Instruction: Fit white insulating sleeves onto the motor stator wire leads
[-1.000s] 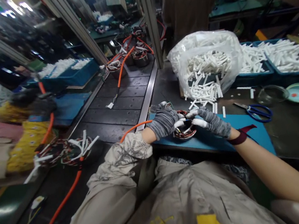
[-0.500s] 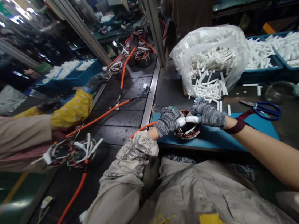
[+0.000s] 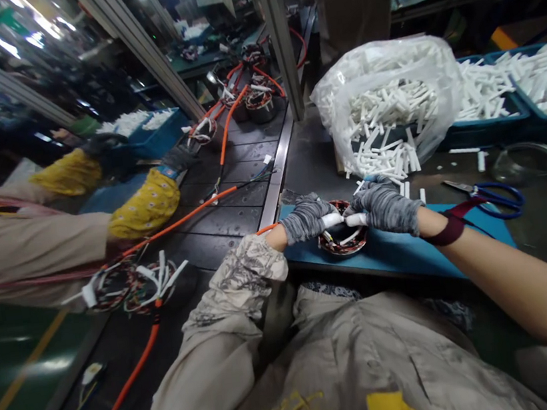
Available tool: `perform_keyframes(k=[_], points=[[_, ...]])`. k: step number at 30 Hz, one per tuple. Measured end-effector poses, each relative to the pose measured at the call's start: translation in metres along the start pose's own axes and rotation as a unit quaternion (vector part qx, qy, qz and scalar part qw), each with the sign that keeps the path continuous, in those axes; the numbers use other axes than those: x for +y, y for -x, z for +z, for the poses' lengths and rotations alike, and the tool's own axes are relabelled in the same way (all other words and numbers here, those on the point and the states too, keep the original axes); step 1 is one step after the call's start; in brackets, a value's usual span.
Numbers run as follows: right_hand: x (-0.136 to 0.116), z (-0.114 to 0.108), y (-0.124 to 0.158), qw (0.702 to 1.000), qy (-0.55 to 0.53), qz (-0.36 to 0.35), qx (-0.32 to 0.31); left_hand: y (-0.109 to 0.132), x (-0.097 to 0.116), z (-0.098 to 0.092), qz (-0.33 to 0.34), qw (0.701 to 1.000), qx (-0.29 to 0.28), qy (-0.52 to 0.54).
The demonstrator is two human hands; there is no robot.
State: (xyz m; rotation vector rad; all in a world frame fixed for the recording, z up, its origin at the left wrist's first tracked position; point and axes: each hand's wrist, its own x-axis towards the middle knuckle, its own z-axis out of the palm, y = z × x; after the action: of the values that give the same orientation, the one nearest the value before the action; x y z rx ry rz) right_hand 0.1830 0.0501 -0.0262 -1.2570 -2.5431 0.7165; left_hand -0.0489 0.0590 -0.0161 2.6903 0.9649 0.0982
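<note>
A ring-shaped motor stator [image 3: 343, 247] with copper-red windings lies on a blue mat [image 3: 411, 253] in front of me. My left hand [image 3: 308, 219], in a grey striped glove with a white-covered thumb, closes on its left rim. My right hand [image 3: 385, 207], gloved alike, closes on the far right rim, its white-covered thumb pointing at the other one. Both hands' fingertips are hidden behind the windings. White sleeving and thin wires show inside the ring. A short white tube [image 3: 359, 186] is close to my right fingers; whether they touch it, I cannot tell.
A clear bag [image 3: 388, 59] spills white tubes beyond my hands, beside blue bins [image 3: 485, 130]. Blue-handled scissors [image 3: 497, 199] lie at right. On the left, a co-worker's yellow sleeve [image 3: 145, 205] reaches over the conveyor [image 3: 215, 219], where stators with orange-sleeved leads [image 3: 137, 377] sit.
My hands stay at the stator, with the thumbs slightly shifted. A white tube now shows by my right fingers. The co-worker's arms have moved, and the view has shifted slightly.
</note>
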Motion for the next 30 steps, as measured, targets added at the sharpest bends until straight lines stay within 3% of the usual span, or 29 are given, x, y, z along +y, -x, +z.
perform_keyframes(k=[4, 7, 11, 16, 20, 24, 27, 30], points=[[-0.001, 0.004, 0.006, 0.998, 0.045, -0.008, 0.05, -0.005, 0.002, -0.003, -0.021, 0.997, -0.052, -0.043], [0.013, 0.004, 0.021, 0.993, -0.068, -0.018, 0.099, -0.004, 0.006, -0.008, -0.027, 0.994, -0.063, -0.084], [0.03, 0.008, 0.033, 0.954, -0.273, 0.04, 0.114, -0.018, 0.022, -0.007, -0.002, 0.996, -0.052, -0.076], [0.032, 0.018, 0.036, 0.933, -0.325, 0.076, 0.135, -0.033, 0.041, 0.0, -0.03, 0.993, -0.034, -0.112], [0.026, 0.023, 0.056, 0.921, -0.332, 0.106, 0.177, -0.002, 0.008, -0.008, 0.021, 0.997, 0.057, -0.045], [0.017, 0.038, 0.073, 0.921, -0.357, 0.088, 0.125, 0.032, -0.036, 0.002, 0.106, 0.994, 0.029, -0.023], [0.016, 0.054, 0.074, 0.945, -0.303, 0.074, 0.102, 0.042, -0.039, 0.025, 0.097, 0.992, 0.025, -0.073], [0.027, 0.055, 0.076, 0.975, -0.077, 0.13, 0.162, 0.04, -0.014, 0.043, 0.065, 0.992, 0.044, -0.098]])
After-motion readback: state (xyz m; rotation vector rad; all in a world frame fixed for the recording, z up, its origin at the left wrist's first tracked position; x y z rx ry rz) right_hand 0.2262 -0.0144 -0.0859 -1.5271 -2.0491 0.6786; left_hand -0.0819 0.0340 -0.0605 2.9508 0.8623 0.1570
